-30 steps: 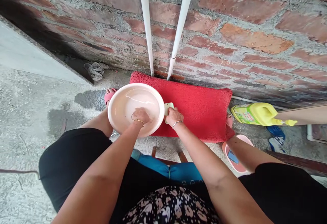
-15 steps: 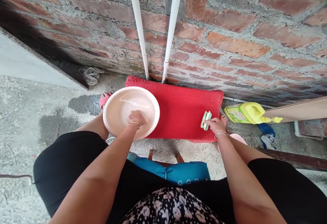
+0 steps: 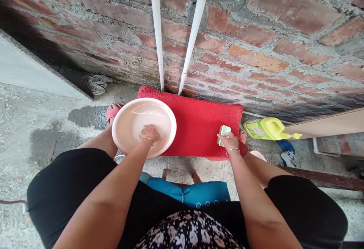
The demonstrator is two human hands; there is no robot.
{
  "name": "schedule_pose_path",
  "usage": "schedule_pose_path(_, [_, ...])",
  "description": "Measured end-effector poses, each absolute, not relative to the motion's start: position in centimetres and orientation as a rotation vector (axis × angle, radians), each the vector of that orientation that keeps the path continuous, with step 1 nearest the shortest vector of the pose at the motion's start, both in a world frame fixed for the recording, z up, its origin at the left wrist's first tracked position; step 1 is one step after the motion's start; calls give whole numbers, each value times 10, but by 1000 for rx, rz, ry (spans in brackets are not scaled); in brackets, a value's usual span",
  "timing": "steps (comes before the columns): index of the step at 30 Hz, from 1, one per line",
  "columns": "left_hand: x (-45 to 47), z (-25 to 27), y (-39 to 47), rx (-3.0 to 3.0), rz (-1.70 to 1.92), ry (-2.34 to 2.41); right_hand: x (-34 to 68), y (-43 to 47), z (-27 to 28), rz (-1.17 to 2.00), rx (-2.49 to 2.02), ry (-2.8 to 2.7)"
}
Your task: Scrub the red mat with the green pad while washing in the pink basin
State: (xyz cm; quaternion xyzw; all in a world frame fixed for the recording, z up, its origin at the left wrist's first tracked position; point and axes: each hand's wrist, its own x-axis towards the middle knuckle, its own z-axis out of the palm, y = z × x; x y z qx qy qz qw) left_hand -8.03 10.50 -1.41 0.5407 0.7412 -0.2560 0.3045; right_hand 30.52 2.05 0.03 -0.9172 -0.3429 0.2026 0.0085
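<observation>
A pale pink basin (image 3: 116, 143) of water stands on the left part of a red mat (image 3: 196, 127). My left hand (image 3: 150, 132) reaches down into the basin, partly under the water, its fingers curled closed; whatever they may hold is hidden. Over the mat's right part, my right hand (image 3: 231, 141) grips a pale green scrub brush (image 3: 224, 137). The brush is tilted, with its bristles facing left and its smooth back toward my palm.
A brick wall (image 3: 244, 25) with two white pipes (image 3: 158, 33) rises behind the mat. At right stand a yellow bottle (image 3: 267, 127) and a blue-and-white slipper (image 3: 286, 151). A grey rag (image 3: 97, 83) lies at left. Below the mat is a blue-covered stool (image 3: 187, 193).
My right hand has moved slightly left with the scrub brush and turned it, so more of its back shows. My left hand stays in the basin. The view has shifted slightly.
</observation>
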Motion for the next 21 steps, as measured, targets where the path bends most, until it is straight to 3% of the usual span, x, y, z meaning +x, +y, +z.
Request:
schedule_pose_path(7, [-82, -16, 106, 1412, -710, 1967, 239, 39, 12, 595, -2721, -1385])
schedule_pose_path(14, [-84, -19, 106, 1475, -771, 1918, 129, 91, -9, 863, -2359, -1916])
schedule_pose_path(17, [-84, -20, 107, 1453, -830, 1922, 147, 93, -14, 842, -2328, -1990])
schedule_pose_path(21, [-86, -24, 107, 1433, -852, 1887, 246, 64, -20, 709, -2553, -1724])
